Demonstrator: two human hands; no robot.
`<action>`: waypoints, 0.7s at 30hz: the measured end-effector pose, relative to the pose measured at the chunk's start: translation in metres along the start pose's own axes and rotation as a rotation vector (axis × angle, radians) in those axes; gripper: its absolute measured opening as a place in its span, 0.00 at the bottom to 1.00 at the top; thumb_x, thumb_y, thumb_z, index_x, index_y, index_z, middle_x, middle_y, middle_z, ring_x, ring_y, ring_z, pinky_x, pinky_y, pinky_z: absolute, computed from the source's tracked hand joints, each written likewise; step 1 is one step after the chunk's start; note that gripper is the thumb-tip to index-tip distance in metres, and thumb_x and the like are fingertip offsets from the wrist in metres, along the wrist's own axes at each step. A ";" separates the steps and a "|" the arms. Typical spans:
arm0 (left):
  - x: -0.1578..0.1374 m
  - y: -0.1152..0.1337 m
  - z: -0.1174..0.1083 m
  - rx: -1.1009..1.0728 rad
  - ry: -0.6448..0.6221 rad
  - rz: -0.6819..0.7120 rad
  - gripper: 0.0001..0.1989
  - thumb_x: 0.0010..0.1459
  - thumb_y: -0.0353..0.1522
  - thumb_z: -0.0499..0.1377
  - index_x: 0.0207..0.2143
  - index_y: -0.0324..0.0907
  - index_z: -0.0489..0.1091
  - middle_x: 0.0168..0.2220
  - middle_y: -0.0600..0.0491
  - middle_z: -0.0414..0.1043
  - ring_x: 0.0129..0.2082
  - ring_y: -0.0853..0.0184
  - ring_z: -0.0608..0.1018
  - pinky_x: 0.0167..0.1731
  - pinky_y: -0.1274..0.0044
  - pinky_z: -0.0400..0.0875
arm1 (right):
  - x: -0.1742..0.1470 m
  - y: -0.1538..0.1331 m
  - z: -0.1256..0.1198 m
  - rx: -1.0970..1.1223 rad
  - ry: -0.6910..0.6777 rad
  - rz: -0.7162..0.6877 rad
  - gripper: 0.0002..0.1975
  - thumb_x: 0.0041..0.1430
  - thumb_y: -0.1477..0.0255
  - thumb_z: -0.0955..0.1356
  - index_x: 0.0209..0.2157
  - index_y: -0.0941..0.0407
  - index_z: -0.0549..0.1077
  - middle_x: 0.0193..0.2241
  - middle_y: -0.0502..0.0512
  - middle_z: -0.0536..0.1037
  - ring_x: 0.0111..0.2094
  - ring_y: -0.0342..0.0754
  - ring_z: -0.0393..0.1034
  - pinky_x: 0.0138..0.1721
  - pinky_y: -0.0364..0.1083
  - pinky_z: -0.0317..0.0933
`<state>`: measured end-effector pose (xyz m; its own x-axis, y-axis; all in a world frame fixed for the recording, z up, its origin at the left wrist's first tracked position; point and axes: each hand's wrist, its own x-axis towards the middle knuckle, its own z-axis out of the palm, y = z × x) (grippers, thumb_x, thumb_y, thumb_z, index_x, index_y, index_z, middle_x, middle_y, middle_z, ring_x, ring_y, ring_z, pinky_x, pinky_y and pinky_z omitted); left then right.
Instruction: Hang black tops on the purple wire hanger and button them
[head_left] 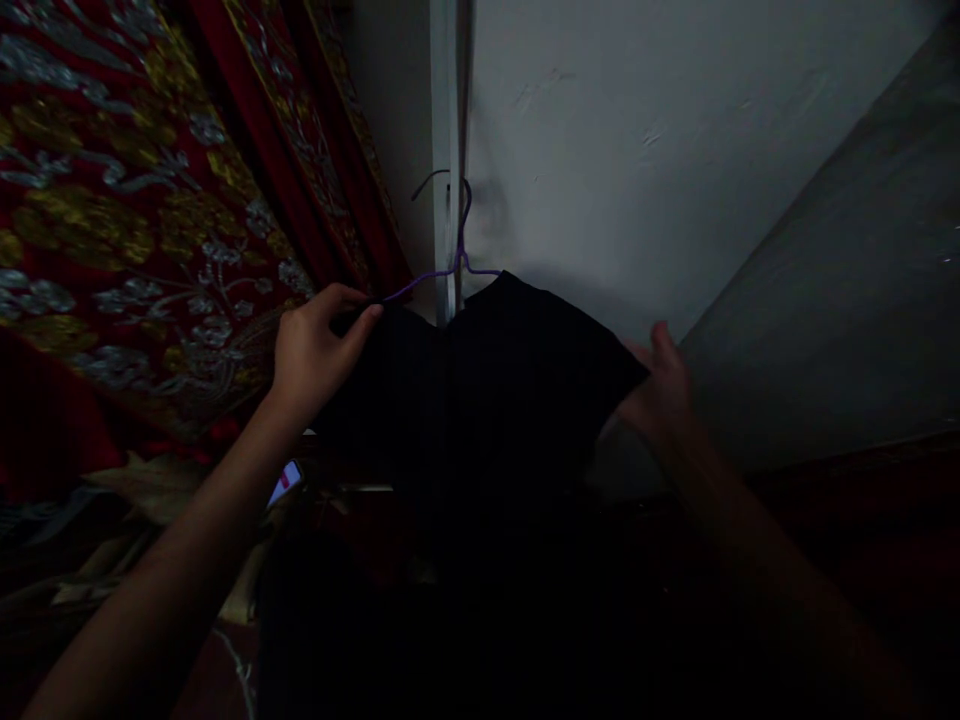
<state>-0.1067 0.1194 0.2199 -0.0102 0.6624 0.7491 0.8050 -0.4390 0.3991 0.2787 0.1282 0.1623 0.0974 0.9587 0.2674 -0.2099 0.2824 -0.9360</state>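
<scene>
A dark, short-sleeved shirt [517,380] hangs on a purple wire hanger [463,258]. The hanger's hook rests at a narrow white upright edge. My left hand [319,335] is closed at the shirt's left shoulder, pinching the dark cloth by the hanger's arm between thumb and fingers. At the right sleeve's tip is my right hand [661,390], its thumb raised away from the cloth and its fingers partly hidden behind the sleeve. The lower part of the shirt is lost in darkness.
Red curtain cloth [112,180] with gold and silver flower patterns hangs at the left. A pale wall panel [600,130] stands behind the shirt. Below my left forearm a phone [285,482] with a lit screen lies among dim clutter. The floor area is very dark.
</scene>
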 end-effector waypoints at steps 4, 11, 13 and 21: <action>0.009 0.014 0.010 -0.043 0.064 0.000 0.14 0.63 0.43 0.61 0.40 0.43 0.79 0.39 0.52 0.83 0.39 0.62 0.83 0.41 0.74 0.75 | -0.001 -0.012 0.002 -0.036 -0.032 0.086 0.20 0.46 0.52 0.78 0.32 0.52 0.78 0.29 0.54 0.81 0.38 0.57 0.79 0.38 0.52 0.73; 0.024 0.039 0.016 -0.249 0.007 0.236 0.22 0.66 0.38 0.58 0.61 0.43 0.68 0.59 0.47 0.74 0.57 0.59 0.77 0.58 0.68 0.70 | 0.013 -0.027 0.013 -0.070 0.243 -0.308 0.14 0.53 0.59 0.75 0.27 0.53 0.72 0.25 0.48 0.72 0.30 0.46 0.69 0.36 0.46 0.65; 0.022 0.038 0.009 -0.242 0.051 0.259 0.22 0.66 0.38 0.59 0.61 0.44 0.67 0.62 0.47 0.71 0.60 0.58 0.74 0.62 0.66 0.66 | 0.009 -0.029 0.011 -0.059 0.310 -0.341 0.13 0.55 0.61 0.74 0.26 0.53 0.71 0.26 0.47 0.70 0.29 0.45 0.66 0.35 0.46 0.64; -0.013 0.059 -0.024 -0.625 -0.156 -0.198 0.14 0.64 0.41 0.60 0.40 0.41 0.79 0.43 0.48 0.81 0.46 0.59 0.80 0.51 0.68 0.73 | -0.091 -0.030 0.044 -0.552 0.229 -0.569 0.10 0.67 0.61 0.67 0.35 0.49 0.76 0.26 0.51 0.75 0.28 0.50 0.70 0.27 0.48 0.62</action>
<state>-0.0731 0.0708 0.2463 0.0011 0.8259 0.5639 0.3013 -0.5380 0.7873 0.2329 0.0344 0.1765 0.2531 0.6267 0.7370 0.4340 0.6073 -0.6655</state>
